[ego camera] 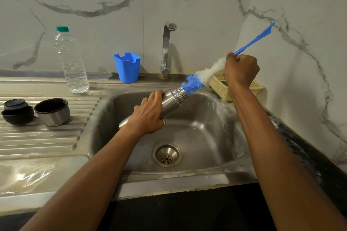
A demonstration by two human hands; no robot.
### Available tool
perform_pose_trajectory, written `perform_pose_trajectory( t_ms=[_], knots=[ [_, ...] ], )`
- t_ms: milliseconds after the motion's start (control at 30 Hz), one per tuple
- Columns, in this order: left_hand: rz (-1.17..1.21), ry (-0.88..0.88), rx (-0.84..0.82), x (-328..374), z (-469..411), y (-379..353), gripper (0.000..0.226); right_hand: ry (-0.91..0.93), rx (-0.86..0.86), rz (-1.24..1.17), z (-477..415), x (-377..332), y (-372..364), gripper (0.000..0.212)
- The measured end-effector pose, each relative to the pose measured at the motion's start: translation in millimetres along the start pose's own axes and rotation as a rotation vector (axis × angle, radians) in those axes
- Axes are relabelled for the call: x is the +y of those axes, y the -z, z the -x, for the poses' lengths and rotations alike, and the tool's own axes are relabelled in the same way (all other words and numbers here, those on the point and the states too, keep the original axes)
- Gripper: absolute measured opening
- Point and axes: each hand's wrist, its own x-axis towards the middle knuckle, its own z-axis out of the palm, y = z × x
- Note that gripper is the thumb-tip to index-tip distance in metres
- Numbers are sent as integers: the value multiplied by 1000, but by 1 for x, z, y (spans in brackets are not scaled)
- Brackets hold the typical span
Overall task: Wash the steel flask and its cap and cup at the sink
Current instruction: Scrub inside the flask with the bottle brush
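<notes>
Over the sink (206, 129), the left hand (150, 114) wraps its fingers round the steel flask (171, 99), mouth tilted up-right, while the right hand (240, 71) grips the bottle brush (193, 83) along that same axis, bristles at the mouth.

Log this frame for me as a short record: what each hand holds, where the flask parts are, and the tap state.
left hand: grips the flask body, tilted over the sink, mouth toward upper right
right hand: grips the bottle brush near its white bristles
contact: blue bristles at the flask mouth
cup: upright on the drainboard, left of the sink
cap: beside the cup, farther left
tap: no water visibly running
</notes>
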Motion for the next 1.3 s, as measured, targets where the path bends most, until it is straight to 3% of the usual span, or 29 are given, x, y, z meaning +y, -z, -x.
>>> perform_pose_trajectory(
  t_ms=[233,333,400,500,600,667,733,833,1000,1133,1300],
  knots=[
    [370,16,-232,-6,-3,13,85,-136,-346,-558,-6,12,2,25],
    [445,28,-292,-10,-4,16,83,-206,-396,-735,-7,14,2,23],
    [376,34,-268,-9,-4,13,83,-218,-334,-563,-9,19,-4,26],
    [141,20,-134,-5,-2,6,85,-116,-138,-97,-7,20,-11,36],
    [-45,52,-23,-3,1,7,87,-75,-75,-24,1,11,-12,38],
    [-64,86,9,-4,3,10,87,-125,-145,-111,3,7,-13,35],
    [-67,104,21,-3,3,11,86,-315,-310,-300,10,1,-12,30],
    [-72,99,14,0,2,10,86,-440,-567,-402,17,1,-14,55],
    [-14,124,21,0,0,10,88,-504,-612,-602,18,8,-14,37],
    [30,121,39,2,-1,9,88,-591,-802,-543,31,13,-19,49],
    [90,87,31,-2,-2,11,88,-467,-832,-565,35,9,-23,33]
  ],
)
